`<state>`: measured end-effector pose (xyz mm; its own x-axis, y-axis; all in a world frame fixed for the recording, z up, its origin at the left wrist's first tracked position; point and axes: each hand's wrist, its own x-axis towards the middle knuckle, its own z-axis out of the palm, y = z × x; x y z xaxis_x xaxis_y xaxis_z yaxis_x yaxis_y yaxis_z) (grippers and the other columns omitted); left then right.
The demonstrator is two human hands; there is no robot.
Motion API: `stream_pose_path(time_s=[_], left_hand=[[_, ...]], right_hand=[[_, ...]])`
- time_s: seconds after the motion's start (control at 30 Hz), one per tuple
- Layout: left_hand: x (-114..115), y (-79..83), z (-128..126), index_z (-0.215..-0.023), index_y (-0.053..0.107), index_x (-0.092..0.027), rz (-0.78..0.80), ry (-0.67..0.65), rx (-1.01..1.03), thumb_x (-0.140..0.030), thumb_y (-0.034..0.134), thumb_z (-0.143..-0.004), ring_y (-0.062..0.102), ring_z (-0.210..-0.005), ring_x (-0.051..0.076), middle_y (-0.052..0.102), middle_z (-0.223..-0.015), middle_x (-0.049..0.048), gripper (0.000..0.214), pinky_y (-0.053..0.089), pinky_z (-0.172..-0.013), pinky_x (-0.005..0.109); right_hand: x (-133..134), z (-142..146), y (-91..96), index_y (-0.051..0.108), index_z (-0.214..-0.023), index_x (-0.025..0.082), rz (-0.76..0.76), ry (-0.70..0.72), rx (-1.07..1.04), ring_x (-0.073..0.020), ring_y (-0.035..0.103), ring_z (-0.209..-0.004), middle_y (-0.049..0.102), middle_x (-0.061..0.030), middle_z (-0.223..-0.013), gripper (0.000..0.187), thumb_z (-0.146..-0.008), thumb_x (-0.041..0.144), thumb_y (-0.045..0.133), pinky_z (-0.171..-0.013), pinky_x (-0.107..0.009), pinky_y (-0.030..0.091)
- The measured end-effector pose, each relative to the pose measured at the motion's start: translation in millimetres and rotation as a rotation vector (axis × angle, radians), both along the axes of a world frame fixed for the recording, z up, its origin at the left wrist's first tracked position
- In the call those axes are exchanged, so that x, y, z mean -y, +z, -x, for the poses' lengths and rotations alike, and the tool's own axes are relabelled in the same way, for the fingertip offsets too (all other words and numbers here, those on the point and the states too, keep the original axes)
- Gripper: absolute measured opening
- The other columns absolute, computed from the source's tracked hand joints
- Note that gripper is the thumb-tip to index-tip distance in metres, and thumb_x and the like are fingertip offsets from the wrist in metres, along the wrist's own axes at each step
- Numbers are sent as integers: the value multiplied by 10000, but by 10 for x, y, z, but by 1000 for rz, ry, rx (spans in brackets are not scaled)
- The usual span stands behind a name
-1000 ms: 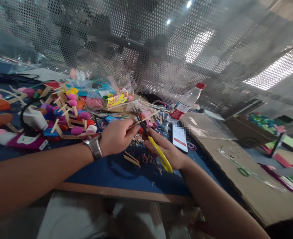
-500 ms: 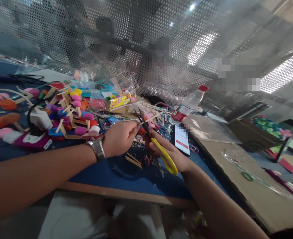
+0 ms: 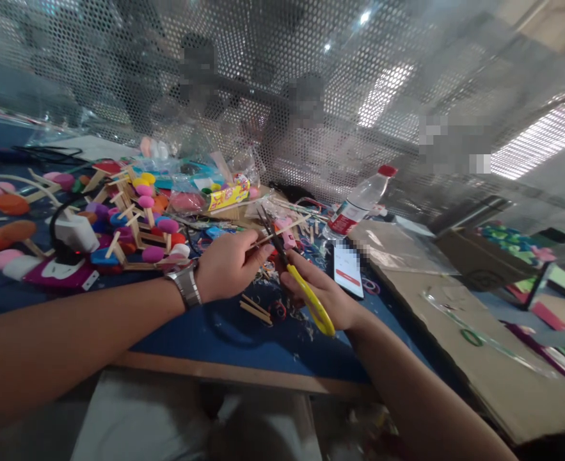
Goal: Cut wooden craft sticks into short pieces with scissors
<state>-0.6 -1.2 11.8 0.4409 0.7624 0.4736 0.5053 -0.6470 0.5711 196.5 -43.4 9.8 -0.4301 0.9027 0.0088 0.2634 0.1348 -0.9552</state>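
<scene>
My left hand (image 3: 229, 264), with a metal watch (image 3: 185, 285) on its wrist, pinches a thin wooden stick (image 3: 286, 228) that points up and to the right. My right hand (image 3: 323, 293) grips yellow-handled scissors (image 3: 306, 294); their dark blades (image 3: 269, 227) cross the stick just past my left fingertips. Both hands hover over the blue table mat (image 3: 205, 326), above loose wooden sticks (image 3: 256, 308) and shavings.
A stick model with coloured foam ovals (image 3: 133, 224) fills the left. A white charger block (image 3: 73, 232) sits beside it. A phone (image 3: 348, 269), a red-capped water bottle (image 3: 359, 202) and cardboard sheets (image 3: 474, 339) lie to the right. Perforated mesh (image 3: 282, 83) screens people behind.
The scissors and stick have shifted slightly against each other; both hands stay in nearly the same place. The view wobbled a little.
</scene>
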Motion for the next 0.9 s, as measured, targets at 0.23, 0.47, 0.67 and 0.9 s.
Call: stream_pose_path(time_s=[0.23, 0.47, 0.67, 0.9], left_hand=[[-27, -6, 16, -821, 628, -158, -51, 20, -63, -325, 385, -997, 630, -701, 198, 690, -748, 75, 344, 362, -617, 293], [-24, -18, 16, -836, 647, -152, -40, 2, -20, -314, 386, -994, 624, -698, 191, 699, -760, 75, 345, 365, -622, 290], [-17, -14, 18, -822, 650, -151, -22, -9, 10, -311, 390, -994, 630, -700, 185, 708, -768, 71, 350, 365, -618, 291], [-11, -22, 4, -759, 619, -150, -3, -18, 14, -334, 349, -1009, 586, -648, 165, 684, -726, 64, 411, 367, -616, 289]], right_hand=[[10, 30, 7, 467, -950, 229, -9, 5, 27, -119, 330, -611, 373, 41, -730, 388, -891, 601, 558, -525, -256, 310], [3, 42, 49, 453, -965, 223, -53, 26, 56, -127, 366, -677, 409, 28, -808, 379, -867, 556, 606, -611, -268, 339], [-3, 32, 37, 461, -984, 223, -65, 27, 103, -151, 392, -704, 420, 15, -816, 393, -847, 554, 622, -644, -288, 367], [-5, -7, -14, 475, -1110, 233, -83, 32, 100, -165, 428, -741, 469, -5, -871, 462, -857, 602, 590, -694, -303, 411]])
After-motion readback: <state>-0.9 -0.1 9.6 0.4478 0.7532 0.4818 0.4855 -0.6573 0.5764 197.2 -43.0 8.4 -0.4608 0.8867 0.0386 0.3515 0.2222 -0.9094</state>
